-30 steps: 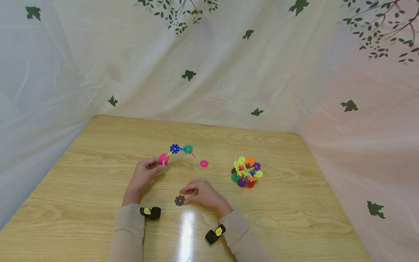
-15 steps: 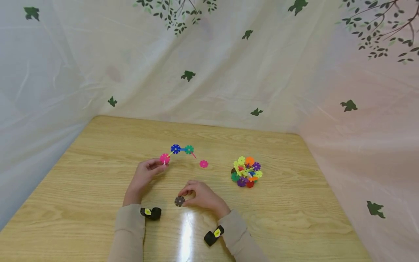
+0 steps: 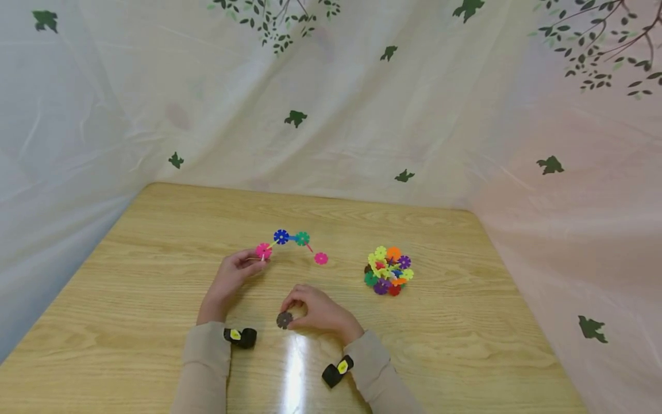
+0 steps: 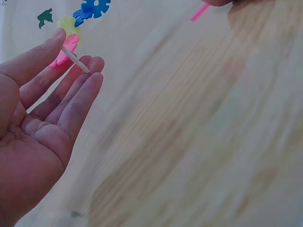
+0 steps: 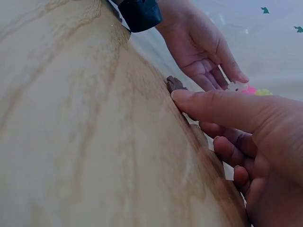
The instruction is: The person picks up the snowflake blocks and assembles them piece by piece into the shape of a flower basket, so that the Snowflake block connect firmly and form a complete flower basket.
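Note:
My left hand (image 3: 233, 279) pinches the near end of a chain of interlocking flower discs. A pink disc (image 3: 264, 250) and a white disc (image 4: 75, 60), seen edge-on, are at the fingertips. From there the chain runs to a dark blue disc (image 3: 281, 237) and a green disc (image 3: 302, 238), with narrow edge-on discs between. Past the green one, a thin pink edge-on piece (image 3: 309, 247) ends close to another pink disc (image 3: 321, 258). My right hand (image 3: 320, 310) pinches a dark brown disc (image 3: 284, 320) between thumb and finger, low over the table.
A heap of mixed-colour flower discs (image 3: 388, 271) sits right of the hands on the wooden table (image 3: 455, 322). Black straps (image 3: 241, 337) are on both wrists. A pale curtain (image 3: 341, 115) with bird and leaf prints stands behind the table.
The left hand and its chain have shifted slightly right, narrowing the gap to the pink disc. The right hand's fingers have closed further on the brown disc, which sits slightly lower in view.

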`<state>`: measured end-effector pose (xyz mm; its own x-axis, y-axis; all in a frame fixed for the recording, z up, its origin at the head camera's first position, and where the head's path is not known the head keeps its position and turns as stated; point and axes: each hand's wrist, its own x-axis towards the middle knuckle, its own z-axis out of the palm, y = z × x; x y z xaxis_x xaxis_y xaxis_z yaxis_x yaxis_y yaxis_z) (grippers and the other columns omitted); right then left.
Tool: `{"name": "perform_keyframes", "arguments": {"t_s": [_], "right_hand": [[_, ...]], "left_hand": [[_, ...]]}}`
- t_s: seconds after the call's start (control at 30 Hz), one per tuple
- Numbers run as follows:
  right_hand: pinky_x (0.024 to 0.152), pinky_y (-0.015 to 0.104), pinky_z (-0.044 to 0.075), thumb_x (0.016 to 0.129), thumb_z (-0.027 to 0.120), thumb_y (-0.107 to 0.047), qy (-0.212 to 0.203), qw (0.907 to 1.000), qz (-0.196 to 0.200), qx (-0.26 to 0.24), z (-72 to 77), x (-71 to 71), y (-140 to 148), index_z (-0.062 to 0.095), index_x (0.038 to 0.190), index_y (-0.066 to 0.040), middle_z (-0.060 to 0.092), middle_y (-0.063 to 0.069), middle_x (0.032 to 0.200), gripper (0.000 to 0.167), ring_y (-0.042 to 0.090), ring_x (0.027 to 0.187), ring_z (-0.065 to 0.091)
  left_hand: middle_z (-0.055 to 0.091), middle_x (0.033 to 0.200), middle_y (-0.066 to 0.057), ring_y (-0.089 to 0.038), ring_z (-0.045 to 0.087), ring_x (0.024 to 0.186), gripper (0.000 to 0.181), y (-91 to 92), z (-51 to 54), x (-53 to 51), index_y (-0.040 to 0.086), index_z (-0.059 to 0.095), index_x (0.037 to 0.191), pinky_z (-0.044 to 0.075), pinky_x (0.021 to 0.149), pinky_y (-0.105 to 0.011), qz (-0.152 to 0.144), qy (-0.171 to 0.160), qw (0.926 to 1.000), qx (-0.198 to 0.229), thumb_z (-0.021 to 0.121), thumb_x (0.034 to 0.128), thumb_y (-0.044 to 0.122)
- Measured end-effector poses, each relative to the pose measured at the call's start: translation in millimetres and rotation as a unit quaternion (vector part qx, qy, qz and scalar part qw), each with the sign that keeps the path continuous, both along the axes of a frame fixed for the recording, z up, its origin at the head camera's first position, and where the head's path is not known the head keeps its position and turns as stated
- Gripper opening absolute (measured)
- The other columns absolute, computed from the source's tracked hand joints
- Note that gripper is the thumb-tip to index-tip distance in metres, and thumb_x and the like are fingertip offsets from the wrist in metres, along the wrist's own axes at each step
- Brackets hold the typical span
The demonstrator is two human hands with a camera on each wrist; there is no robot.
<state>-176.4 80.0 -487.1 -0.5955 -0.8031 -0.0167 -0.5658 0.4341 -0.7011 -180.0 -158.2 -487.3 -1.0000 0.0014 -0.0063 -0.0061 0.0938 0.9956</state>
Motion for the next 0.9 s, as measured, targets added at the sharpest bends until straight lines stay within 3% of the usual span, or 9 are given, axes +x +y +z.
{"name": "perform_keyframes", "arguments": {"t_s": [0.13, 0.33, 0.53, 0.73, 0.9], "right_hand": [[0.083, 0.016, 0.05, 0.079, 0.081, -0.016, -0.045, 0.9982, -0.024, -0.03, -3.8, -0.9, 0, 0.066, 0.103, -0.012, 0.065, 0.0, 0.098, 0.028, 0.002, 0.087, 0.055], [0.072, 0.017, 0.052, 0.082, 0.077, -0.013, -0.085, 0.9889, -0.069, -0.101, -12.8, -3.8, 1, 0.067, 0.098, -0.01, 0.067, 0.005, 0.089, 0.019, 0.0, 0.078, 0.056], [0.072, 0.019, 0.054, 0.088, 0.071, -0.015, -0.077, 0.9681, -0.167, -0.17, -15.4, -6.4, 1, 0.071, 0.101, -0.004, 0.071, 0.013, 0.094, 0.017, 0.006, 0.081, 0.061], [0.063, 0.018, 0.054, 0.09, 0.068, -0.022, -0.048, 0.9538, -0.209, -0.211, -15.8, -7.5, 2, 0.07, 0.098, -0.001, 0.072, 0.012, 0.091, 0.023, 0.002, 0.073, 0.06], [0.06, 0.018, 0.054, 0.089, 0.069, -0.016, -0.094, 0.9384, -0.253, -0.216, -11.7, -7.3, 0, 0.07, 0.098, 0.001, 0.072, 0.018, 0.09, 0.019, 0.004, 0.068, 0.059]], "left_hand": [[0.068, 0.114, -0.021, -0.01, 0.067, 0.097, 0.039, 3.3, 0.6, -0.6, -0.008, 0.058, 0.124, 0.053, 0.083, -0.016, -0.009, 0.004, 1.0, -0.001, 0.066, 0.0908, 0.011], [0.064, 0.118, -0.03, -0.012, 0.069, 0.096, 0.039, 10.3, 1.7, -0.9, -0.011, 0.057, 0.123, 0.054, 0.082, -0.017, -0.024, -0.015, 0.9992, 0.028, 0.066, 0.0905, 0.009], [0.065, 0.118, -0.027, -0.018, 0.07, 0.1, 0.039, 20.7, 3.7, -2.1, -0.009, 0.058, 0.121, 0.055, 0.086, -0.02, -0.043, -0.023, 0.9979, 0.043, 0.068, 0.0887, 0.012], [0.07, 0.113, -0.018, -0.013, 0.07, 0.095, 0.032, 30.1, 4.5, -2.0, -0.001, 0.064, 0.114, 0.054, 0.086, -0.021, -0.043, -0.028, 0.9976, 0.047, 0.071, 0.0862, 0.013], [0.074, 0.104, -0.008, -0.009, 0.07, 0.09, 0.029, 35.9, 5.6, -1.4, -0.003, 0.064, 0.112, 0.055, 0.085, -0.023, -0.047, -0.02, 0.9961, 0.073, 0.07, 0.0852, 0.008]]}}
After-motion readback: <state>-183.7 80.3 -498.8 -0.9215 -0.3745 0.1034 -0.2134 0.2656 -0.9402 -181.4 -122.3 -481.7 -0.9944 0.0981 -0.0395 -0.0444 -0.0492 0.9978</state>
